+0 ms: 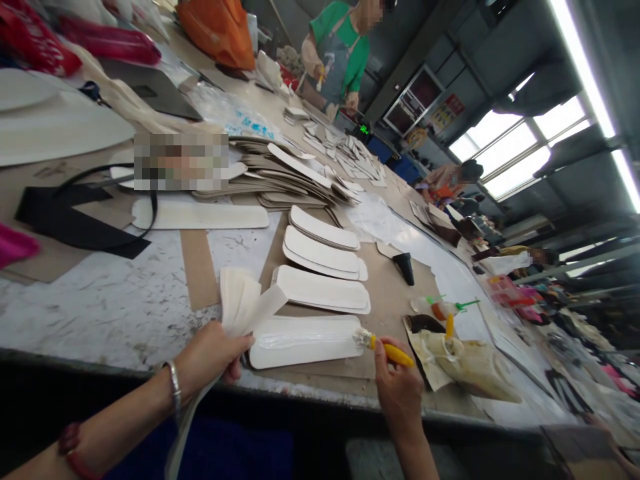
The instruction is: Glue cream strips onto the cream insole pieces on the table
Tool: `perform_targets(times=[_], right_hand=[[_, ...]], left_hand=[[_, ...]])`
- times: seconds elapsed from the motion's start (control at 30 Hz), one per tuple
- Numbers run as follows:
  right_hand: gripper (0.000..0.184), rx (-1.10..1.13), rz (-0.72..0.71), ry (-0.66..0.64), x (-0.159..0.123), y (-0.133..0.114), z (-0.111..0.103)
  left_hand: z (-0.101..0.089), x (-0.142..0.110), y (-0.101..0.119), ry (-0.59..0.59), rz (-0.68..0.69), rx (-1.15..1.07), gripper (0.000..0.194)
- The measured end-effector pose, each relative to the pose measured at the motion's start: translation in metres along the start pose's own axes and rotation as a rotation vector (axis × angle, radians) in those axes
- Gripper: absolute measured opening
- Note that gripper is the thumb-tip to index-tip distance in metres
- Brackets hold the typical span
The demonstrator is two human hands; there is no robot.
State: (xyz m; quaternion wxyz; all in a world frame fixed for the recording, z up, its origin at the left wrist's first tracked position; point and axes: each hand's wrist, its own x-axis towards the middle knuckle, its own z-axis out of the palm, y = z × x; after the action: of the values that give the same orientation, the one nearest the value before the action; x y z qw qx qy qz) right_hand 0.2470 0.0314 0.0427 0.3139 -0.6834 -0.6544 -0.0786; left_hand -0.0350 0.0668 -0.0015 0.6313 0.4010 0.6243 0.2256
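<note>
My right hand (pixel 400 387) is closed around the yellow handle of a glue brush (pixel 393 351). Its bristles touch the right end of a long white rounded panel (pixel 306 341), which carries a wet, shiny streak along its length. At the panel's left end, my left hand (pixel 215 357) grips a bundle of cream fabric strips (pixel 240 300). One strip angles up over the panel, and a tail hangs below the table edge. Behind the panel lie several short stacks of similar white pieces (pixel 320 288) on brown board.
To the right lies a cream plastic container (pixel 467 360) with a yellow handle sticking out, near small green-tipped bottles (pixel 445 308) and a black cone (pixel 404 268). Piled panels (pixel 290 173) and black straps (pixel 80 220) cover the far left. A co-worker in green (pixel 340 57) stands across the table.
</note>
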Motion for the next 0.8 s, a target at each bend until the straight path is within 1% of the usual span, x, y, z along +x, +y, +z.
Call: perform_targets(times=[0.07,0.13,0.23,0.3,0.37,0.43,0.5,0.57,0.63,0.7,0.77,0.8], right_hand=[[0.026,0.002,-0.021,0.012,-0.001,-0.003,0.000],[0.023,0.013,-0.048,0.008,-0.004,-0.010,0.002],[0.017,0.076,-0.113,-0.022,-0.010,-0.023,0.005],[0.013,0.123,-0.133,-0.031,-0.012,-0.029,0.005],[0.011,0.121,-0.140,-0.018,-0.012,-0.027,0.004],[0.011,0.079,-0.160,-0.004,-0.012,-0.021,0.004],[0.011,0.057,-0.176,-0.021,-0.014,-0.016,0.007],[0.011,0.105,-0.164,-0.044,-0.018,-0.021,0.013],[0.011,0.217,-0.100,-0.060,-0.023,-0.038,0.018],[0.011,0.360,0.013,-0.093,-0.029,-0.065,0.023],[0.013,0.508,0.130,-0.166,-0.033,-0.091,0.028],[0.014,0.570,0.163,-0.205,-0.034,-0.100,0.031]], left_hand=[[0.000,0.000,-0.001,-0.001,0.012,0.004,0.042],[0.000,0.000,-0.002,-0.012,0.018,-0.013,0.037],[0.000,0.002,-0.006,-0.026,0.024,-0.047,0.030],[0.000,0.003,-0.008,-0.026,0.038,-0.054,0.030],[0.000,0.003,-0.009,-0.027,0.043,-0.067,0.030],[0.001,0.002,-0.008,-0.033,0.042,-0.091,0.026],[0.001,0.000,-0.005,-0.035,0.041,-0.111,0.023],[0.001,-0.002,-0.003,-0.028,0.041,-0.118,0.021],[0.000,-0.002,-0.001,-0.019,0.035,-0.122,0.020],[0.000,-0.002,-0.001,-0.017,0.031,-0.123,0.020],[0.001,-0.001,-0.002,-0.019,0.025,-0.117,0.021],[0.001,0.000,-0.003,-0.020,0.022,-0.113,0.021]])
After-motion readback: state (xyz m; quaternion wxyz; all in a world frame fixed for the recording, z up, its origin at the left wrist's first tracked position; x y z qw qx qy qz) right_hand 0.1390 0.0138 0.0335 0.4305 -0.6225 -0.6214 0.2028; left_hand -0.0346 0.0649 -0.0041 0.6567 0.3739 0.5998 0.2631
